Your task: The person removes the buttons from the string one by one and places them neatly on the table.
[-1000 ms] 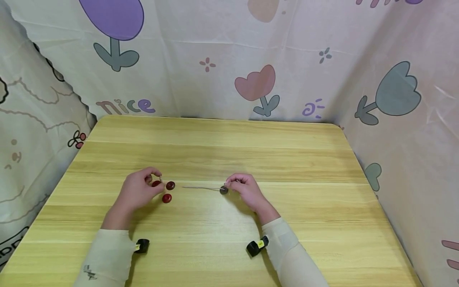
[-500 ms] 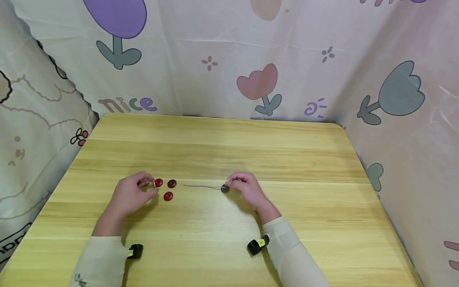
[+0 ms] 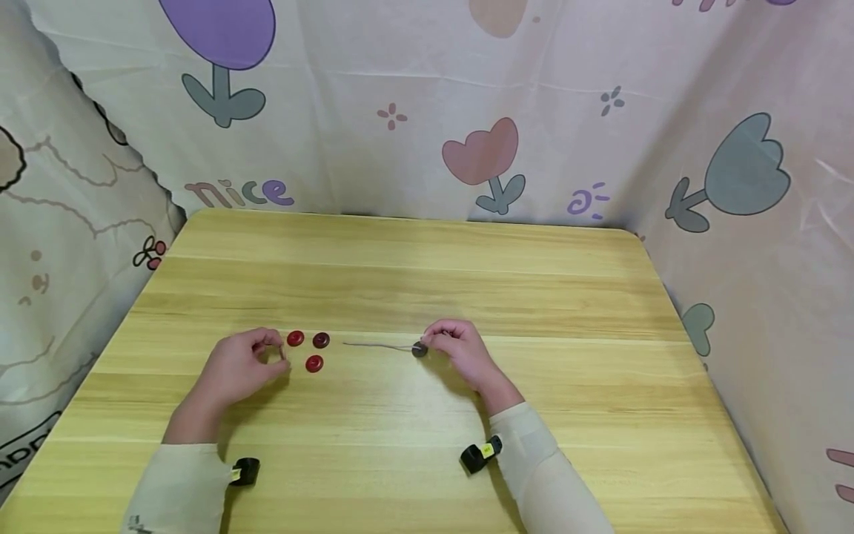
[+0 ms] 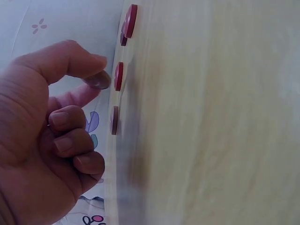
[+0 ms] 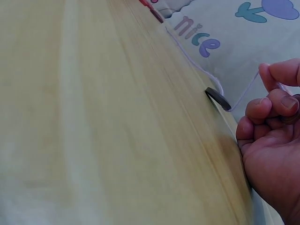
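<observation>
My left hand point(image 3: 243, 365) pinches a greyish-brown button point(image 4: 97, 80) between thumb and index finger, its other fingers curled in. Just right of it on the table lie a red button point(image 3: 296, 338), a dark maroon button point(image 3: 321, 340) and a nearer red button point(image 3: 314, 363). Another brownish button point(image 4: 114, 120) shows below these in the left wrist view; my hand hides it in the head view. My right hand point(image 3: 460, 351) pinches a thin cord point(image 5: 246, 91) that runs through a dark grey button point(image 5: 218, 98). The cord's free end point(image 3: 360, 344) stretches left toward the red buttons.
A wood-grain table point(image 3: 400, 267) carries everything. Patterned cloth point(image 3: 353, 148) hangs behind it and along both sides. Small black cameras are strapped at the left sleeve point(image 3: 176, 486) and the right sleeve point(image 3: 543, 463).
My left hand has drawn back to the left from over the far red button, which is now uncovered. My right hand, the cord and the grey button stay about where they were.
</observation>
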A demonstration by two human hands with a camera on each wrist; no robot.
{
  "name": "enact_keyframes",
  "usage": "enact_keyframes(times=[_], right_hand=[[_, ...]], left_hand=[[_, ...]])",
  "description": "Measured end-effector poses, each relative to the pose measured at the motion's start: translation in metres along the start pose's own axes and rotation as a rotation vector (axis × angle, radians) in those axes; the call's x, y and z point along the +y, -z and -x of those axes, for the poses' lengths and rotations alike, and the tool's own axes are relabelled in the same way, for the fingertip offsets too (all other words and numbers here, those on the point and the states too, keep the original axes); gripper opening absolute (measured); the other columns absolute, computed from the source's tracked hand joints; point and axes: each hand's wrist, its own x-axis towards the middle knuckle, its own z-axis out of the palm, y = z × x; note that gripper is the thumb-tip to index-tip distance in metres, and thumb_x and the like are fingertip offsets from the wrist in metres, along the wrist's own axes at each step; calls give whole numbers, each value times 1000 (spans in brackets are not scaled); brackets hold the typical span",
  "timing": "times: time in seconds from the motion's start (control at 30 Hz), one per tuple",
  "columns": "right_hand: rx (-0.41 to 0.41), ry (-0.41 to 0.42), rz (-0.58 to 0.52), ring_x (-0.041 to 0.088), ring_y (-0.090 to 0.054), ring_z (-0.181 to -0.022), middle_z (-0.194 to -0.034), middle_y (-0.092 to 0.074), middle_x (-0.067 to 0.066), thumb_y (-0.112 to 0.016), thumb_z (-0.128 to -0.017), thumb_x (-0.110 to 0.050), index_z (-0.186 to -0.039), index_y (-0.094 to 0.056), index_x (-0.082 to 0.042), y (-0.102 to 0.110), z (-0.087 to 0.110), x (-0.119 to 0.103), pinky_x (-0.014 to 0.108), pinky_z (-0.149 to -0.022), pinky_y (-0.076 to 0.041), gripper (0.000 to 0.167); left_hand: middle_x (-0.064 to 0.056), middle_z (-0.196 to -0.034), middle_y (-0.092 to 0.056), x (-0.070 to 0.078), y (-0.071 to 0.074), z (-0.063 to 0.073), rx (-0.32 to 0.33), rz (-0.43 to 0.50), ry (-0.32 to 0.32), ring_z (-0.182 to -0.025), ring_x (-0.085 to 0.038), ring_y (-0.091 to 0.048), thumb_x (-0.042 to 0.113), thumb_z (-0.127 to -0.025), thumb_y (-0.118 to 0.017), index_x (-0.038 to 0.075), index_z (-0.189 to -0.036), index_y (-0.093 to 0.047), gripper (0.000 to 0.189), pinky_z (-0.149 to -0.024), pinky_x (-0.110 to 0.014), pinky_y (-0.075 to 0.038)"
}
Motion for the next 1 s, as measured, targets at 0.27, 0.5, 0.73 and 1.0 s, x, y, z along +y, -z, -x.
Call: enact_keyframes(times=[0.27,0.5,0.73,1.0], right_hand=[[0,17,15,12,-46,-68,-72,-52,7,-58,-90,11,-92,-64,19,-7,10,-28,34,-69,-39,10],[4,18,14,13,-46,-68,-70,-52,3,-59,-89,10,-92,-64,18,-7,11,-28,33,-68,-38,10],[3,3,-6,17,-45,-69,-70,-52,4,-59,-91,10,-92,-67,16,0,3,-6,34,-67,-38,10],[20,24,-6,15,-46,-69,-70,-54,2,-65,-90,1,-90,-70,9,2,1,6,30,-66,-38,10]], left_hand=[[0,-67,-42,-4,-2,1,-61,-9,-52,-63,-19,-41,15,-81,-80,15,-90,-67,15,-59,-35,-33],[0,-68,-39,-7,-3,0,-72,29,-61,-65,-19,-40,18,-84,-81,13,-94,-71,15,-61,-34,-34],[-1,-68,-38,-9,-3,-1,-89,66,-42,-93,-32,-58,22,-83,-83,11,-99,-72,23,-76,-44,-36],[-1,-66,-35,-12,-2,-1,-103,89,-17,-133,-43,-43,24,-83,-84,12,-100,-73,24,-81,-46,-34]])
